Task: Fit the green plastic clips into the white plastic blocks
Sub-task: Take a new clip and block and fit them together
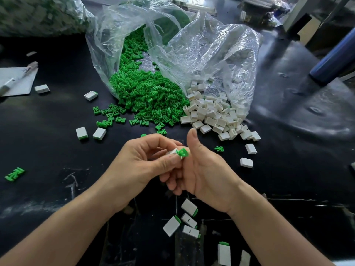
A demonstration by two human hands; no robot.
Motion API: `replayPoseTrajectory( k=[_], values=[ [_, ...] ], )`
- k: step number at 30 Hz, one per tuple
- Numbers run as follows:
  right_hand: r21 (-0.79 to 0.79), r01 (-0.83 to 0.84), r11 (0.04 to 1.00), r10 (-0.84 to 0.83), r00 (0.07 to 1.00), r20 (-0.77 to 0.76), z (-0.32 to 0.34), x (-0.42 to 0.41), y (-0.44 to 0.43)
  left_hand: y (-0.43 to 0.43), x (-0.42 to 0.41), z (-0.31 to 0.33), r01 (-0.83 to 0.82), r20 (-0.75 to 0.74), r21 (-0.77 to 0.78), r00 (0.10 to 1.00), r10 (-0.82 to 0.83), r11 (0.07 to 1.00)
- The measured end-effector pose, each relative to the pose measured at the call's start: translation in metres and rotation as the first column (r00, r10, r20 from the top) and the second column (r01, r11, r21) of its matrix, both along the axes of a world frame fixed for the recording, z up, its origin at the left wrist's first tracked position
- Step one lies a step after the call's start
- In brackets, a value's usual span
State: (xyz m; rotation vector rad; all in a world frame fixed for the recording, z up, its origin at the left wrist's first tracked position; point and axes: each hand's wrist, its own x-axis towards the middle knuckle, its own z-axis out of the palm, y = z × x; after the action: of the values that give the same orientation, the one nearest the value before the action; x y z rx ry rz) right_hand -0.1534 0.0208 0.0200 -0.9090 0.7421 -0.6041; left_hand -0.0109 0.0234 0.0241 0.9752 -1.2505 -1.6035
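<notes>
My left hand [146,160] pinches a white block [171,151] at the centre of the view. A green clip [183,152] sticks out of the block's right end, and my right hand [201,169] holds that clip with its fingers curled under and the thumb raised. Behind the hands, a heap of green clips [146,93] spills from a clear bag. A pile of white blocks [215,112] spills from a second clear bag to its right.
Several white blocks with green clips in them [189,220] lie near my wrists, and more at the left [82,133]. Loose clips [15,174] and blocks [246,162] are scattered on the black table [48,150]. A paper with a pen [17,79] lies far left.
</notes>
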Motion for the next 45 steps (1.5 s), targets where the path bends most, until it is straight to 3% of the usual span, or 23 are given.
replayPoseTrajectory(
  k=[11,20,35,45],
  values=[
    [-0.106,0.104,0.989,-0.12,0.981,-0.153,-0.0036,0.005,0.0061,0.0013,-0.002,-0.0045,-0.016,0.015,-0.068,1.0,0.017,0.998],
    [-0.067,0.056,0.996,-0.063,0.993,-0.103,-0.0032,0.0033,0.0021,-0.0004,-0.0016,-0.0036,-0.066,0.02,-0.015,0.998,0.066,0.998],
    [-0.219,0.012,0.976,-0.087,0.938,-0.334,-0.0048,0.0007,0.0033,-0.001,0.0007,-0.001,0.016,0.001,0.046,1.0,-0.016,0.999],
    [-0.235,0.043,0.971,-0.121,0.936,-0.332,-0.0096,-0.0001,0.0032,-0.0003,0.0007,-0.0054,-0.055,0.041,0.118,0.998,0.051,0.991]
  ],
)
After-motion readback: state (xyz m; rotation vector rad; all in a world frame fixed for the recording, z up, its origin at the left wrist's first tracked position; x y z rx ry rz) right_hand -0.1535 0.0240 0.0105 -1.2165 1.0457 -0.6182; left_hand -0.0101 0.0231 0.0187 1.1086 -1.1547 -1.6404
